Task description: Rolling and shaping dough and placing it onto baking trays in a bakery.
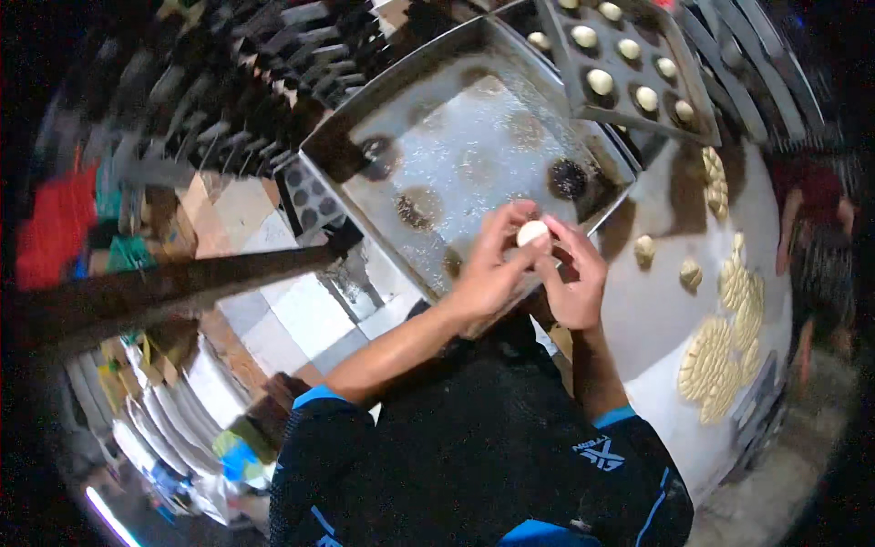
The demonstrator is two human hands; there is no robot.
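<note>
A small pale dough ball [532,233] is pinched between the fingertips of my left hand [489,276] and my right hand [574,284]. Both hands are held over the lower right edge of a large metal tray [474,164], whose glossy, greasy-looking surface has dark round patches. At the upper right, a second metal tray [576,100] holds several round dough balls [601,82] set apart from one another. Smaller dough lumps [644,252] lie on the pale table to the right of my hands.
The pale table [629,337] bears patterned dough pieces [706,365]. Stacked dark trays [228,82] fill the upper left, with a dark beam [182,273] below. White sacks [182,401] lie lower left. Another person [811,219] in maroon is at the right rim.
</note>
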